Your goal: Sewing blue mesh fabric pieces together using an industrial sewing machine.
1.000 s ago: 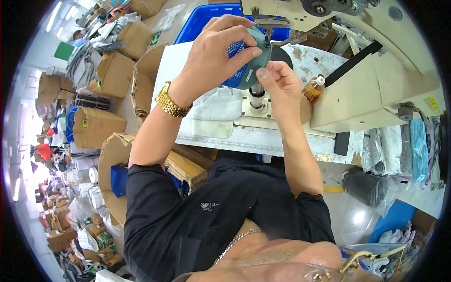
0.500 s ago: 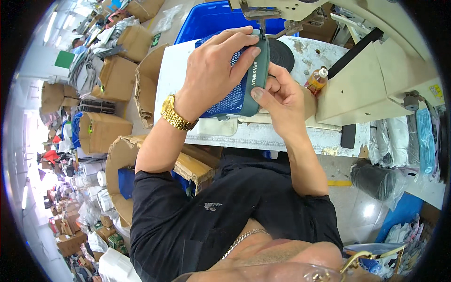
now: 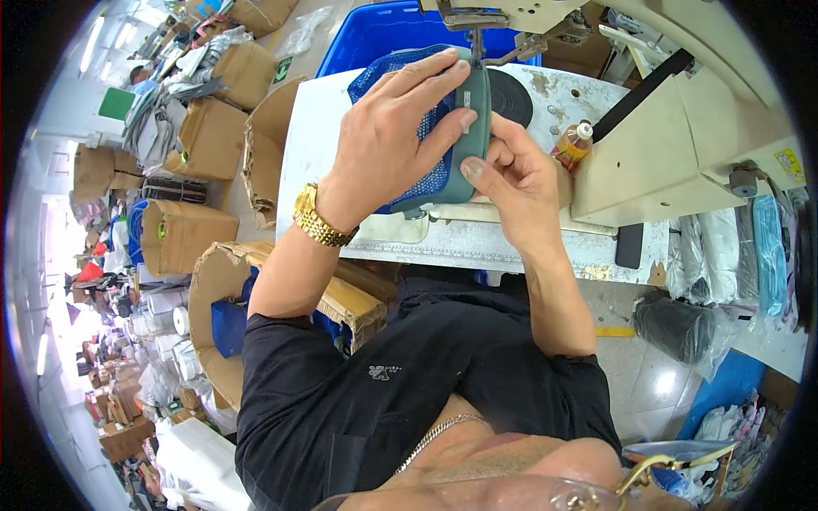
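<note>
Beneath the needle and presser foot (image 3: pixel 476 47) of a sewing machine is a sewn piece of blue mesh (image 3: pixel 375 83) with a green fabric band (image 3: pixel 477 94) along its right side. My left hand (image 3: pixel 388 140) lies over the mesh, fingers stretched toward the needle, its thumb tip on the band. At the band's lower right, my right hand (image 3: pixel 518 175) pinches the green edge between thumb and curled fingers. A gold watch (image 3: pixel 311 213) circles my left wrist. The underside of the piece is hidden.
Behind the white table (image 3: pixel 311 128) stands a blue bin (image 3: pixel 349 43). A black disc (image 3: pixel 511 98) lies right of the band. A small bottle (image 3: pixel 573 145) stands against the machine body (image 3: pixel 673 145). Cardboard boxes (image 3: pixel 221 324) crowd the left side.
The band has turned slightly under the needle, and its lettering is now blurred. More mesh shows beyond my left fingers. Both hands have shifted only a little.
</note>
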`<state>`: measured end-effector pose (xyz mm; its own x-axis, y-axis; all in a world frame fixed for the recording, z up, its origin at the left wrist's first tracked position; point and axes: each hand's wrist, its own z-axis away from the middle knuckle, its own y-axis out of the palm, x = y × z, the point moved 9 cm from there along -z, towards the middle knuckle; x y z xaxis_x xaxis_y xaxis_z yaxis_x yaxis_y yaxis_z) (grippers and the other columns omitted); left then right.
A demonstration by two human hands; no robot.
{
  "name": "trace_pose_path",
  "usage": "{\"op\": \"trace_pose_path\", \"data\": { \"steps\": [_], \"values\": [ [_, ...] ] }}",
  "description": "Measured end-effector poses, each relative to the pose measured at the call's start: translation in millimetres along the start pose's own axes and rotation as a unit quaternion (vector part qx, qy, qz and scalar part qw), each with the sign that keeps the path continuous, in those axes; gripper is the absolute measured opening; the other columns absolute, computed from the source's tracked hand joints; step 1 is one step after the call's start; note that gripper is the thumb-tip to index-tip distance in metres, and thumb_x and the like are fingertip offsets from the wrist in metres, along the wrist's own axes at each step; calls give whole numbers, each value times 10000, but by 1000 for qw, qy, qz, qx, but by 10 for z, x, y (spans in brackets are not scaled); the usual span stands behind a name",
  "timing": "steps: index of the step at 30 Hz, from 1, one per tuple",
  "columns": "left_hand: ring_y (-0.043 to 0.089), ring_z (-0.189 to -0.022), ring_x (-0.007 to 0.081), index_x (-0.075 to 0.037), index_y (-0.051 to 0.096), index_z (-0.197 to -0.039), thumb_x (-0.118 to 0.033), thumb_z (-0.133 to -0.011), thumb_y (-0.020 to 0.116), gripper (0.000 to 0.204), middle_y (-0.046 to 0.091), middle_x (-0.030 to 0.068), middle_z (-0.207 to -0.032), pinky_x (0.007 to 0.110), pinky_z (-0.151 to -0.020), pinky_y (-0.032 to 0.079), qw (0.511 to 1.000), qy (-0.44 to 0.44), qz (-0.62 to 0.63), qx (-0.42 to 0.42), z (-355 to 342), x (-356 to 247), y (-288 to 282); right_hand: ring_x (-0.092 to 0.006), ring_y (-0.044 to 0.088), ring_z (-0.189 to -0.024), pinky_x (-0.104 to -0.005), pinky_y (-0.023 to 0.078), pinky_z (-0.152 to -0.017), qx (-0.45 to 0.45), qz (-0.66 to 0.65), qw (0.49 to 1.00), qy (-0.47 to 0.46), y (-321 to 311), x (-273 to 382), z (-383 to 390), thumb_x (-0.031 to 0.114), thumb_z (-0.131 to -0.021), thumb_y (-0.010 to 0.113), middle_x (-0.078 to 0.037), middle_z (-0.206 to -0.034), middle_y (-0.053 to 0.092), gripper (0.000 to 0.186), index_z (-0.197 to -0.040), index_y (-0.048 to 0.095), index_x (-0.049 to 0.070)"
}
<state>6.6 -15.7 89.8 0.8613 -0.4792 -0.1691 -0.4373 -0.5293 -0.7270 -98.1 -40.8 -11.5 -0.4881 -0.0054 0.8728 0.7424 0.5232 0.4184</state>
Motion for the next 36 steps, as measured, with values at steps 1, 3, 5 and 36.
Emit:
{"op": "trace_pose_path", "data": {
  "steps": [1,3,5,36],
  "values": [
    [644,-1033,294,-54,670,-1153,-215,-844,707,351,654,115,-1192,357,-872,522,1000,-9,18,-1,0,31,6,-17,536,-650,-165,445,-576,1,0,1000,0,4,-3,-5,6,-869,678,27,-756,593,516,-1349,487,-3],
    [647,-1025,296,-56,669,-1156,-213,-844,706,351,654,114,-1192,356,-870,523,1000,-6,22,-8,-4,62,13,-26,554,-653,-168,456,-576,0,6,1000,-5,1,-2,-25,17,-869,681,19,-755,599,518,-1349,487,-5],
    [650,-1016,298,-58,668,-1158,-211,-843,706,352,654,113,-1192,354,-867,523,1000,-2,27,-16,-33,97,14,-29,560,-652,-172,467,-574,-3,15,1000,-8,-6,-11,-66,20,-871,681,16,-754,600,517,-1349,487,-6],
    [587,-1140,314,-22,627,-1220,-210,-866,672,404,619,148,-1244,389,-958,473,998,57,-9,26,-27,41,56,-44,605,-717,-200,532,-635,-18,-34,999,-14,-110,-13,-333,91,-904,671,-12,-863,677,255,-1134,621,-6]
  ]
}}
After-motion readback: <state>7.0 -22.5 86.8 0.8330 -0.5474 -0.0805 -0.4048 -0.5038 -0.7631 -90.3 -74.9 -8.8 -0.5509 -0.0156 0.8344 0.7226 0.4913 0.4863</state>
